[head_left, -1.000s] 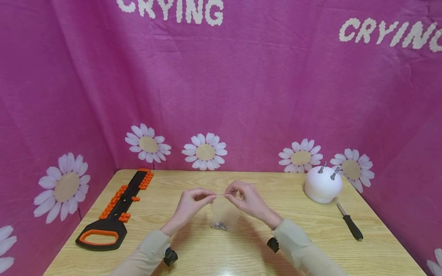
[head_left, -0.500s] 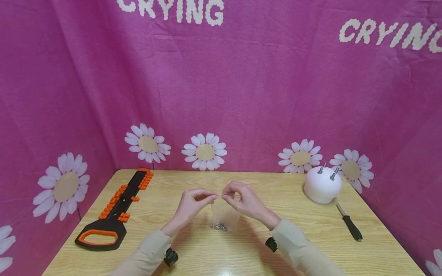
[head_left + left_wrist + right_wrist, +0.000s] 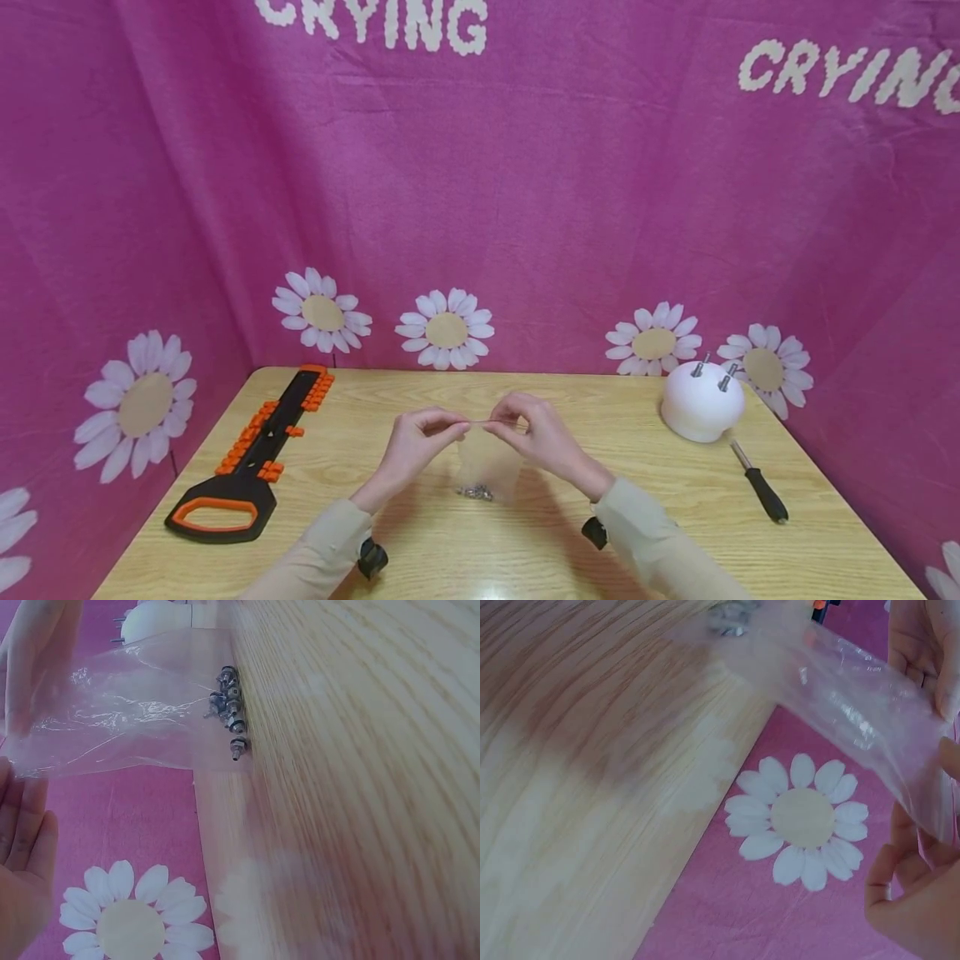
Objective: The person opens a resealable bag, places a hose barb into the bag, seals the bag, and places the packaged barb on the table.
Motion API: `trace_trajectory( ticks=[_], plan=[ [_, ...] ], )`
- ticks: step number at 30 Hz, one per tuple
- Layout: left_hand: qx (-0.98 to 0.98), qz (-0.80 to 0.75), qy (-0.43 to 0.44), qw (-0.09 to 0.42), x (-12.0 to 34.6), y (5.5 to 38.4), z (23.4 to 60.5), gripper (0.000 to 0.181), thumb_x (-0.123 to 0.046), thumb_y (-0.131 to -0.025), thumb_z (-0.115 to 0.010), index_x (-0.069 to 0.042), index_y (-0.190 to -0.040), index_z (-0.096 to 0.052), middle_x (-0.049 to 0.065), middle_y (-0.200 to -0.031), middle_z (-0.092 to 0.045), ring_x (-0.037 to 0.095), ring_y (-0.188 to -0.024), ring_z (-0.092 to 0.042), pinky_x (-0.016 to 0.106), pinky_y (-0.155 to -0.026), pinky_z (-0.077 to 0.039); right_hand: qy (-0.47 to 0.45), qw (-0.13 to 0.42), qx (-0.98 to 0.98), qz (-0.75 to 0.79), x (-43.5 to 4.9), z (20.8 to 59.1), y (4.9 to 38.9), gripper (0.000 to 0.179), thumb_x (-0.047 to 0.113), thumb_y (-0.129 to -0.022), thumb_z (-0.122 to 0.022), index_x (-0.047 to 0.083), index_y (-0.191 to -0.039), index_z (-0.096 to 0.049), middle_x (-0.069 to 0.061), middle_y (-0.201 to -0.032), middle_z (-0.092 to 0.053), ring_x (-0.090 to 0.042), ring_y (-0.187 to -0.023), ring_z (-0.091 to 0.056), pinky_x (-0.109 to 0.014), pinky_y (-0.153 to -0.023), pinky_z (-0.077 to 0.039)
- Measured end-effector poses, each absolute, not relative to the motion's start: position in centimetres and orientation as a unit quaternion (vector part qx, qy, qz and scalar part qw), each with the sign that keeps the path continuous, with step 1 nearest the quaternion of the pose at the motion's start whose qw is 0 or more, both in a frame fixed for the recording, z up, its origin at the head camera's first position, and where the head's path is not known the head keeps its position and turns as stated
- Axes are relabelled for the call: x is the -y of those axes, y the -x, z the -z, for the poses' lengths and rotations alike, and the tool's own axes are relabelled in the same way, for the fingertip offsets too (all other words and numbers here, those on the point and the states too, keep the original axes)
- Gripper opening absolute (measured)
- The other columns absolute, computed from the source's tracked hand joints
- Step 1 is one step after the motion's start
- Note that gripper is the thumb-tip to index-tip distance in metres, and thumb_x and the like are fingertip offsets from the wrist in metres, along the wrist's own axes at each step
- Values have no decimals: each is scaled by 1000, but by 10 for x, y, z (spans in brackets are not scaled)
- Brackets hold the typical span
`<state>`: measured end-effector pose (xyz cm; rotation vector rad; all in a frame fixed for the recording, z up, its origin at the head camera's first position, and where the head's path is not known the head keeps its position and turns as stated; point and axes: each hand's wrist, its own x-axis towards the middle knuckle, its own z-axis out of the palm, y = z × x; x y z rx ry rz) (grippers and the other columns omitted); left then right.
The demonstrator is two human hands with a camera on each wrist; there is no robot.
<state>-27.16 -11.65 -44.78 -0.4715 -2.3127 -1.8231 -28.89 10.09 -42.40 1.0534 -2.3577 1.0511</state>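
Observation:
A clear plastic bag (image 3: 489, 463) hangs upright between my two hands, its top edge stretched across. Several small metal fittings with dark rings (image 3: 229, 701) lie gathered at its bottom, just above or touching the table; I cannot tell which. My left hand (image 3: 422, 437) pinches the top edge at the left between thumb and fingers. At the right part of that edge, my right hand (image 3: 542, 433) pinches the plastic the same way, a short gap from the left fingertips. The bag (image 3: 847, 712) looks slack and wrinkled in the right wrist view.
At the left lies a long black holder (image 3: 251, 467) with orange clips and a handle loop. To the back right stands a white rounded object (image 3: 702, 404) with metal posts on top. A black-handled screwdriver (image 3: 763, 492) lies before it. Pink cloth (image 3: 525, 208) walls the table.
The right fingers shift slightly along the bag's top edge, first left, then a little back right. The left hand and the fittings stay almost in place.

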Motion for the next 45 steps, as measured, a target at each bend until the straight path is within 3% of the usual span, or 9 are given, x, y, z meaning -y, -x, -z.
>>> trace_trajectory(
  ticks=[10, 17, 34, 45],
  plan=[
    [766, 615, 163, 93, 118, 271, 449, 16, -18, -86, -76, -6, -96, -78, 15, -90, -76, 9, -76, -71, 19, -75, -57, -401, 195, 822, -354, -109, 426, 291, 6, 14, -93, -68, 9, -90, -70, -1, -85, -70, -9, -76, -63, -23, -69, -54],
    [760, 622, 161, 99, 120, 271, 450, 17, -18, -86, -76, -5, -97, -78, 16, -91, -76, 7, -76, -71, 20, -75, -57, -376, 192, 825, -375, -118, 428, 292, 4, 11, -88, -74, 13, -85, -72, 4, -79, -67, -3, -74, -58, -20, -67, -50],
    [763, 619, 153, 103, 122, 270, 450, 16, -19, -86, -76, -7, -96, -78, 15, -89, -76, 6, -75, -70, 19, -74, -57, -350, 202, 831, -383, -134, 433, 294, 3, 12, -89, -73, 13, -86, -74, 5, -79, -69, -1, -72, -56, -20, -65, -48],
    [769, 615, 139, 104, 123, 271, 451, 13, -13, -87, -75, -5, -97, -77, 16, -90, -76, 7, -75, -70, 18, -74, -56, -335, 226, 828, -389, -132, 435, 293, 7, 10, -85, -76, 15, -82, -71, 3, -79, -71, -2, -72, -60, -27, -66, -55]
  ],
)
